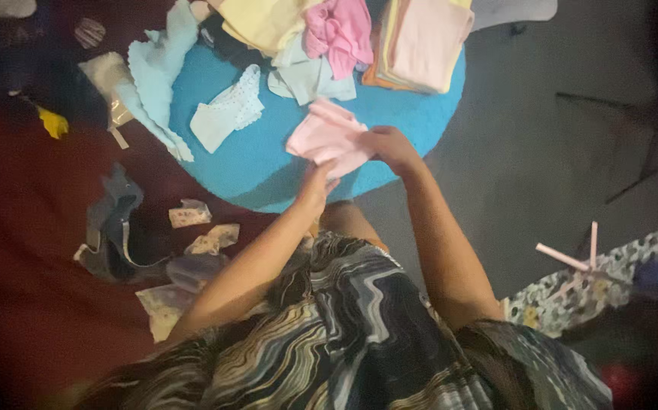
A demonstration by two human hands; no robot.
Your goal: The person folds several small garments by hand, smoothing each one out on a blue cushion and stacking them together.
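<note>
Both bare forearms reach forward from the person's lap, elbows bent outward and wrists converging over the near edge of a round bright-blue padded surface (268, 163). The left hand (317, 182) comes up from below, fingers curled in a narrow grip on the lower corner of a small pale-pink folded cloth garment (321, 137). The right hand (389, 148) bends inward at the wrist, its grip closed on the garment's right edge. The garment lies partly on the blue surface, just in front of the person. Further back sit a white lace-edged cloth (230, 114), a crumpled hot-pink cloth (340, 30) and a stack of folded peach and yellow cloths (424, 42).
</note>
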